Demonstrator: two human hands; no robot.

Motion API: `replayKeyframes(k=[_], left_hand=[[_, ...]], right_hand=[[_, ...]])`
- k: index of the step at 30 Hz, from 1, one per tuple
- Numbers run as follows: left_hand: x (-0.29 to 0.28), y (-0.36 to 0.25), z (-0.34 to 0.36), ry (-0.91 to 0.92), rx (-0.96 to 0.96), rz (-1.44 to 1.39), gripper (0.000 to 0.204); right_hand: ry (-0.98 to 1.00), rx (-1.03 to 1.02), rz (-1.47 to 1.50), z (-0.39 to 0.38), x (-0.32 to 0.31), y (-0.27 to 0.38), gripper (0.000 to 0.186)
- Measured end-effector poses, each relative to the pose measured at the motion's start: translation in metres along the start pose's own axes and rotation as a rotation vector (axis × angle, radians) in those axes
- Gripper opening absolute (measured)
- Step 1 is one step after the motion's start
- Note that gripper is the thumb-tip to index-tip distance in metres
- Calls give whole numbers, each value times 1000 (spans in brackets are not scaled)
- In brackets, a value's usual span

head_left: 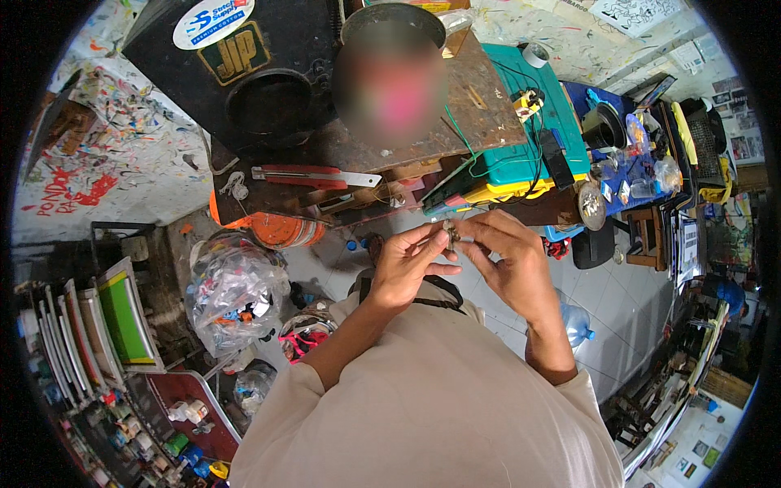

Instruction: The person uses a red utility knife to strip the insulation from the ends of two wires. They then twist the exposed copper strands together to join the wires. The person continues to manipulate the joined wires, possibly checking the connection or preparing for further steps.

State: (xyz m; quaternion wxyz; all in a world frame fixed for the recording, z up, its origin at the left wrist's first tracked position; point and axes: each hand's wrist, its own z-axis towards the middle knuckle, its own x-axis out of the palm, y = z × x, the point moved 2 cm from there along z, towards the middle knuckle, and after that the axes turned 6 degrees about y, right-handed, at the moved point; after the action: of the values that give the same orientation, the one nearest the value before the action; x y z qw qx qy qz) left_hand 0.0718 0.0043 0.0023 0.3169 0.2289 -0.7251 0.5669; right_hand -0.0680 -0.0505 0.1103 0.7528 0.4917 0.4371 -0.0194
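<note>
A small metal part (450,236), brownish-grey and too small to identify more closely, sits pinched between the fingertips of both hands, raised in the air in front of the person's chest and just short of the front edge of the desk (455,122). Its long axis appears to run roughly up and down in the view, though the fingers hide most of it. The left hand (409,264) comes in from the lower left, its thumb and forefinger closed on the part's left side, the other fingers curled loosely underneath. The right hand (508,260) comes in from the lower right, its thumb and forefinger closed on the part's right side; the two hands meet at the part and are equally near it. Beyond the hands, the desk is a worn brown wooden top, with a red-handled utility knife (313,176) lying left of centre and a green wire (465,142) trailing across to a teal plastic case (525,122) on the right. A black drum (244,73) stands at the back left. Below the desk, a clear plastic bag (236,297) of mixed small items rests on the floor, and framed screens (114,321) lean in a row at the left. The walls are spattered with paint, and the floor is pale tile.
</note>
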Motion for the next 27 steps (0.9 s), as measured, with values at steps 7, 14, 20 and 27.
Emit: replayKeyframes(k=[7, 14, 20, 27], left_hand=[[4, 2, 0, -20, 7, -5, 32], [4, 6, -1, -15, 3, -1, 32], [10, 2, 0, -40, 23, 29, 32], [11, 4, 1, -38, 11, 29, 34]], right_hand=[[-4, 125, 36, -2, -4, -2, 14], [-34, 17, 79, -2, -1, -7, 11], [-23, 68, 98, -2, -4, -4, 13], [-45, 104, 94, -3, -7, -7, 13]])
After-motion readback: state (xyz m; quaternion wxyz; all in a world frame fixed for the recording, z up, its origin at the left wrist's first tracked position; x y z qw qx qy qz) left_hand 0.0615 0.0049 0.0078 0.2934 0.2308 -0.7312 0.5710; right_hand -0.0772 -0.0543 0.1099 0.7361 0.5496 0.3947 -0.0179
